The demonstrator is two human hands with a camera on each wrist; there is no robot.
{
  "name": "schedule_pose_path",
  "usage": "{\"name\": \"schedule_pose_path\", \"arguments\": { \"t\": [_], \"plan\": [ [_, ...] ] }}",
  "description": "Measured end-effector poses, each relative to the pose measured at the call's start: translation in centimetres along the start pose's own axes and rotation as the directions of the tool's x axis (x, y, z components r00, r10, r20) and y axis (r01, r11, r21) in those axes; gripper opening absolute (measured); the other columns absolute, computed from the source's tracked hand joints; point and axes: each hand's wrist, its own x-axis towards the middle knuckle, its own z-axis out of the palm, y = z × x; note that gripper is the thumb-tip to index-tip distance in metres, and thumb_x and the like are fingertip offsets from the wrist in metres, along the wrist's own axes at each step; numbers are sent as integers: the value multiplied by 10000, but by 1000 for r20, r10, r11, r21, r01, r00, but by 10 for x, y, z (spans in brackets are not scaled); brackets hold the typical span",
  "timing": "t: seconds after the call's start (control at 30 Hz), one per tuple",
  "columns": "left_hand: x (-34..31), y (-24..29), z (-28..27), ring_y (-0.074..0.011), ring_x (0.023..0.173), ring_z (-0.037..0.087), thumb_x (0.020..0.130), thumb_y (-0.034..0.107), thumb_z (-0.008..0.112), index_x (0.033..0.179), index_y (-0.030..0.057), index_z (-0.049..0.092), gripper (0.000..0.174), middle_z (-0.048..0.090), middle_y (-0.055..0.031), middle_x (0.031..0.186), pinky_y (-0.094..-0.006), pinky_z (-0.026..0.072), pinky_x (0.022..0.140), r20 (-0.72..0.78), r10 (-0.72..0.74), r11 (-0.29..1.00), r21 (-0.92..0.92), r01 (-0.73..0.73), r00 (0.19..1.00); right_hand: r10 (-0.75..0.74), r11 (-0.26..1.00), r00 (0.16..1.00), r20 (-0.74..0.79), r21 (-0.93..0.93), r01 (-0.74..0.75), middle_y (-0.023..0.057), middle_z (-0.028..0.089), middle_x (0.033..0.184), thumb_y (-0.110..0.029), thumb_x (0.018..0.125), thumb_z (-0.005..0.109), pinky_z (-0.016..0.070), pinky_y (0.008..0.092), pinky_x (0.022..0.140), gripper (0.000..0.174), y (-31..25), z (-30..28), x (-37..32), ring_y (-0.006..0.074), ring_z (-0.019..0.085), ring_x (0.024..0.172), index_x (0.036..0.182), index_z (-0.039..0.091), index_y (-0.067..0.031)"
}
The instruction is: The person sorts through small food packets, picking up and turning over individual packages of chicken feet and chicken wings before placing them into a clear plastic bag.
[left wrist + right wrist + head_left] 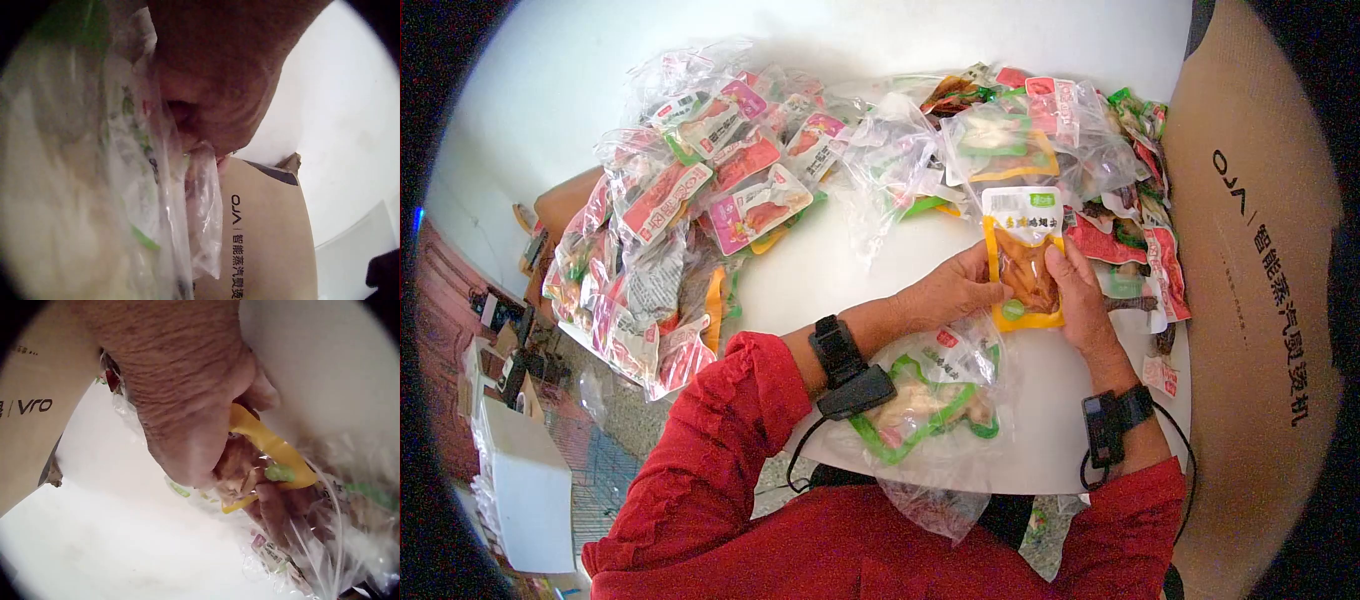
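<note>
A yellow-edged food pouch (1028, 262) with a white label top stands up between both hands, a brown snack showing through its window. My left hand (948, 292) pinches its left edge, thumb over the front. At the right edge my right hand (1082, 298) grips it, with the thumb on the front; the right wrist view shows the pouch's yellow border (275, 447) beside that hand (187, 406). Under the left forearm lies a clear bag with a green-edged pouch (935, 395), its plastic (150, 187) filling much of the left wrist view and hiding the left fingers.
Heaped at the left of the white table (840, 285) are several packaged foods (665, 205) in clear bags. Another pile of packets (1000, 130) runs along the back to the right. A large cardboard box (1265, 290) walls off the right side. One clear bag (935, 510) overhangs the front edge.
</note>
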Motion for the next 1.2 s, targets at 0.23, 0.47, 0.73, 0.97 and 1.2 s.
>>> {"name": "schedule_pose_path", "arguments": {
  "t": [0.23, 0.47, 0.73, 0.97, 1.2],
  "plan": [
    [-1, -6, -7, -157, 1104, 432, 821, 95, 516, 1265, 76, 307, 491, 447, -49, 1215, -298, 348, 926, 17, -29, 999, -16, 29, 999, 58, 998, 998, -16, 40, -57, 126, 421, 1198, -321, 861, 463, 367, 269, 905, 589, -4, 1, -2, 162, 433, 1090, 1263, 254, 56],
    [-2, 7, -1, -80, 820, 541, 836, 162, 508, 1160, 88, 423, 343, 556, -4, 998, -214, 459, 696, -113, -170, 981, 70, 178, 979, 7, 996, 1000, -7, 86, -6, 75, 513, 1061, -273, 835, 454, 378, 272, 864, 402, -10, 4, -3, 154, 492, 981, 1144, 438, -15],
    [0, 3, -5, -29, 624, 485, 846, 215, 513, 1110, 108, 469, 288, 569, 13, 879, -166, 402, 538, -219, -139, 984, -142, 109, 966, -98, 955, 994, 44, 285, 82, 64, 497, 1090, -189, 803, 497, 396, 299, 863, 428, -12, 6, -1, 177, 499, 989, 1185, 387, -31],
    [-3, 1, -4, -27, 548, 452, 826, 256, 551, 971, 111, 540, 205, 562, 25, 712, -166, 369, 473, -232, -219, 974, 11, 228, 948, -58, 947, 998, -29, 316, 64, 62, 503, 1080, -196, 798, 539, 414, 304, 847, 422, -13, 4, -1, 175, 504, 988, 1168, 399, -48],
    [-2, -1, -6, -23, 508, 435, 823, 247, 555, 943, 112, 547, 181, 555, 32, 696, -154, 344, 428, -218, -186, 981, 13, 194, 958, -9, 947, 1000, -12, 320, 12, 54, 510, 1067, -243, 817, 535, 413, 301, 847, 406, -8, 0, 1, 170, 511, 974, 1153, 412, -52]
  ]
}}
